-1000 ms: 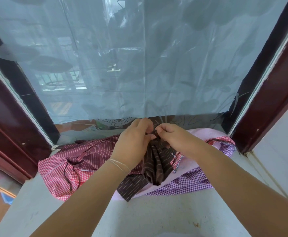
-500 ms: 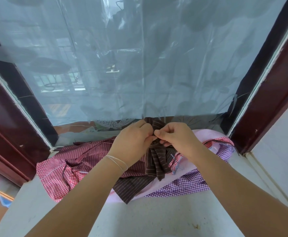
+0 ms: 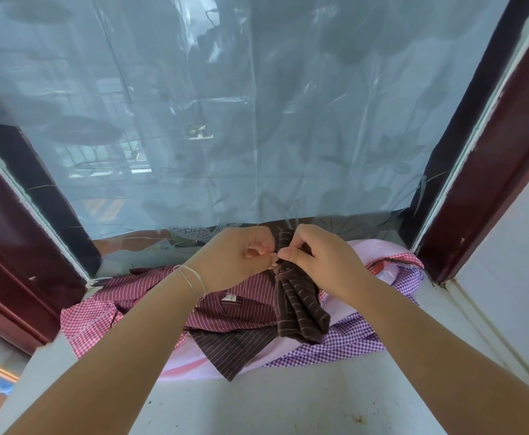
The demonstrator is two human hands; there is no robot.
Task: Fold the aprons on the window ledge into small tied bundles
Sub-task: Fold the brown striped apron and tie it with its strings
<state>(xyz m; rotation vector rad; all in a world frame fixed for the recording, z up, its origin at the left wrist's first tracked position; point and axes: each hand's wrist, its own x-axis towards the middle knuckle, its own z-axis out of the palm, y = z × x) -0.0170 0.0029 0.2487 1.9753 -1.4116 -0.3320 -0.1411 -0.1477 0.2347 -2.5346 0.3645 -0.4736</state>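
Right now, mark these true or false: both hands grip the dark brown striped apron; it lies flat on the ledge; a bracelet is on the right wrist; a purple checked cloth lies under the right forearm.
1. Both hands grip the dark brown striped apron: true, left hand and right hand pinch its top.
2. It lies flat on the ledge: false, it hangs gathered in pleats from the hands.
3. A bracelet is on the right wrist: false, the thin bracelet circles the left wrist.
4. A purple checked cloth lies under the right forearm: true.
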